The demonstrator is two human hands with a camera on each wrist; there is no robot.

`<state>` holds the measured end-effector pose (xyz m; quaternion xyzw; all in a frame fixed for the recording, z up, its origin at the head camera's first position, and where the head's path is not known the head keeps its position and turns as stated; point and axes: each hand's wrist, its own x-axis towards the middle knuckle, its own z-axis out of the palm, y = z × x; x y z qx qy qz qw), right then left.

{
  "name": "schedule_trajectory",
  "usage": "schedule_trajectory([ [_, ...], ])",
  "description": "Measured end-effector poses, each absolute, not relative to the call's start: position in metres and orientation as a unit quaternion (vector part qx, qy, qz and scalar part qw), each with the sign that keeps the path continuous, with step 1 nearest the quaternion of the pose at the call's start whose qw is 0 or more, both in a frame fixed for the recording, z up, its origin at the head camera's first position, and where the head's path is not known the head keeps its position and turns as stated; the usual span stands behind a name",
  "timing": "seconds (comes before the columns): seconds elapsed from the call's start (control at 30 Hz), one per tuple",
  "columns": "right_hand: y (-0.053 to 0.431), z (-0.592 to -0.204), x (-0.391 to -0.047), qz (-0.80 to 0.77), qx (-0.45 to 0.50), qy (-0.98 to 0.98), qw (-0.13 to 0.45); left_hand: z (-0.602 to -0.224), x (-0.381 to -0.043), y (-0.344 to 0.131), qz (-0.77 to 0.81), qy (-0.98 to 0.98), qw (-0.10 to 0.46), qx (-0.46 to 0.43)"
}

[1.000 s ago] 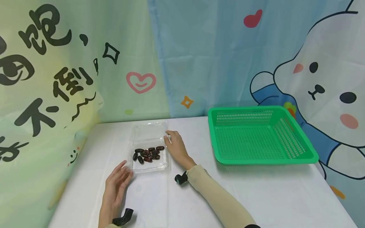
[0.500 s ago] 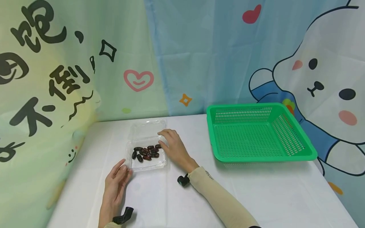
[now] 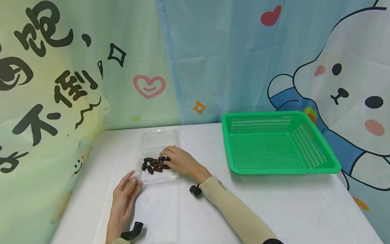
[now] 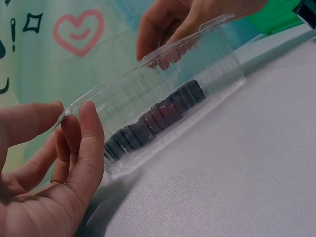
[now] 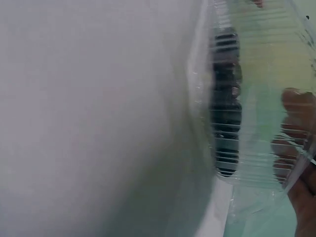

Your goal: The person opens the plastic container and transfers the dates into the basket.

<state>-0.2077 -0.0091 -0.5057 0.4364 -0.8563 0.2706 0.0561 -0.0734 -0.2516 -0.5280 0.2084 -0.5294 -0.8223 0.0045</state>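
A clear plastic clamshell box [image 3: 156, 178] stands on the white table with its lid [image 3: 159, 138] folded back. Several dark, glossy brown dates [image 3: 150, 169] lie on its bottom, bunched toward the middle. My left hand [image 3: 123, 200] is at the box's front left corner; in the left wrist view its thumb and a finger pinch the rim there. From the right, my right hand [image 3: 182, 162] reaches over the side wall, thumb and fingers apart over the right-hand dates and covering some. Through the clear wall in the right wrist view, its fingertips [image 5: 296, 111] hang above the dates [image 5: 226, 98].
A green perforated plastic basket [image 3: 233, 162] stands on the right part of the table [image 3: 213, 213]. Behind the table hangs a printed curtain [image 3: 210, 67] with cartoon figures and lettering.
My right hand has moved left from the box's right rim to over the dates, its fingers dipping lower into the box. The left hand has kept its place at the corner.
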Motion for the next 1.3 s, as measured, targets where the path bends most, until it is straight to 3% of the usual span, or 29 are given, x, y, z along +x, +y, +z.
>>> schedule_trajectory([
  [0.33, -0.017, -0.498, -0.214, 0.194, 0.437, -0.878, -0.018, -0.527, -0.074, -0.251, -0.825, -0.523, 0.0, 0.214],
  [0.8, -0.033, -0.49, -0.213, 0.087, 0.412, -0.907, -0.012, -0.528, -0.073, -0.251, -0.818, -0.537, 0.003, 0.207],
  [1.3, -0.036, -0.495, -0.213, 0.083, 0.412, -0.907, -0.013, -0.529, -0.075, -0.251, -0.803, -0.554, -0.007, 0.218],
])
